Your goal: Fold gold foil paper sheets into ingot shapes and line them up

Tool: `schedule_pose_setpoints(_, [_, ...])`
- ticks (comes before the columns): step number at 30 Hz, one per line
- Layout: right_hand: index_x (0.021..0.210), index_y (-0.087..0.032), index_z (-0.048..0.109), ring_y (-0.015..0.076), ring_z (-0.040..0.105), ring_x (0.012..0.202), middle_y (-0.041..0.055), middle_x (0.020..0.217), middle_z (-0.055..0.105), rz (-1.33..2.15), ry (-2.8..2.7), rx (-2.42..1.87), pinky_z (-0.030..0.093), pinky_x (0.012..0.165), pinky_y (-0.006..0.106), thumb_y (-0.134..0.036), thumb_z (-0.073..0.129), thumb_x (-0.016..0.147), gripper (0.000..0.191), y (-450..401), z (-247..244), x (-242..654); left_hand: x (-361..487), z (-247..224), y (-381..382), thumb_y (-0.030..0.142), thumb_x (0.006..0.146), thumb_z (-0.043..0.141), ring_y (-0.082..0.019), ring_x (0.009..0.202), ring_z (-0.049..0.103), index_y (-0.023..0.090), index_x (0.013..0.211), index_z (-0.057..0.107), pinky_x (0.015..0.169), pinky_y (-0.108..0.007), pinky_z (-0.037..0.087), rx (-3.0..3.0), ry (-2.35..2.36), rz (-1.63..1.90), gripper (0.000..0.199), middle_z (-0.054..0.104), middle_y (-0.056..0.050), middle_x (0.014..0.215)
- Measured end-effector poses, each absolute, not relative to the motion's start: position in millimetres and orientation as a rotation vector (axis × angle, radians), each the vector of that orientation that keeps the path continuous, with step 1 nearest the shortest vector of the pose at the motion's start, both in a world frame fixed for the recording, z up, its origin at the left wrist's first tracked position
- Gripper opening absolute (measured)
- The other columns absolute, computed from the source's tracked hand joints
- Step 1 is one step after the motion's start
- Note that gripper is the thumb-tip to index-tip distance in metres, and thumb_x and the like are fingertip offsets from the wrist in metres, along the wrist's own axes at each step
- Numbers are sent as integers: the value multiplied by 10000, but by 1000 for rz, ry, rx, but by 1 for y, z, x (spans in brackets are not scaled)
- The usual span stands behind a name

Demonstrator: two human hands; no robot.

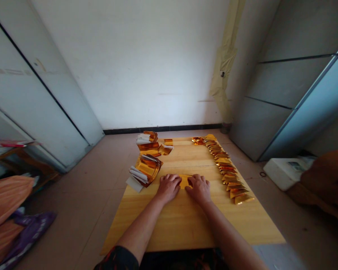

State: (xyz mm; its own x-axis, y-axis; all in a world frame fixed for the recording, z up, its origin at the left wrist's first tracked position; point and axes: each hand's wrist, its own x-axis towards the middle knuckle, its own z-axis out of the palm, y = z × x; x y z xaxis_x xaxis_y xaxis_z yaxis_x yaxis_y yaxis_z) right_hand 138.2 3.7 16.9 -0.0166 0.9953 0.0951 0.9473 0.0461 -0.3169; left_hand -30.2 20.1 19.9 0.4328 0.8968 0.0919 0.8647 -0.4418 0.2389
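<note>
A gold foil sheet (184,182) lies flat on the wooden surface (183,221), its visible strip running crosswise, side to side, though both hands hide its ends. The left hand (169,187) and right hand (198,188) rest palm down on it, fingers together and gently curved, one at each side. Whether they pinch it, I cannot tell. Left of the sheet, just beyond the left hand, sit stacks of folded gold foil and white paper (145,170). Right of the sheet, a curving row of folded gold foil pieces (225,165) runs away from the person.
</note>
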Motion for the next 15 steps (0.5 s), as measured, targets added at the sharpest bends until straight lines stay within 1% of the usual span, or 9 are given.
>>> schedule_pose_setpoints(3, [946, -291, 654, 201, 478, 987, 15, 1100, 592, 338, -2080, -1943, 297, 782, 305, -279, 585, 750, 207, 7, 17, 149, -35, 22, 22, 221, 842, 509, -206, 1149, 439, 354, 1216, 523, 947, -384, 322, 2538, 1506, 250, 398, 527, 3, 1297])
schedule_pose_setpoints(8, [983, -333, 660, 189, 502, 1005, -15, 1142, 599, 410, -2155, -1893, 323, 762, 283, -150, 533, 744, 327, 13, 13, 163, -41, 24, 24, 146, 842, 443, -205, 1170, 423, 388, 1260, 483, 963, -393, 316, 2541, 1428, 177, 484, 498, 16, 1332])
schedule_pose_setpoints(11, [997, -348, 662, 180, 520, 987, -18, 1150, 605, 413, -2212, -1863, 337, 738, 269, -137, 524, 766, 342, 15, 12, 168, -42, 24, 26, 108, 820, 437, -208, 1176, 416, 399, 1264, 483, 975, -394, 309, 2517, 1428, 143, 533, 489, 17, 1341])
schedule_pose_setpoints(15, [941, -336, 677, 171, 535, 943, -17, 1124, 620, 394, -2244, -1840, 339, 703, 264, -183, 469, 842, 277, 16, 16, 170, -43, 24, 27, 92, 801, 445, -207, 1166, 424, 398, 1268, 486, 964, -383, 318, 2538, 1417, 140, 560, 491, 18, 1341])
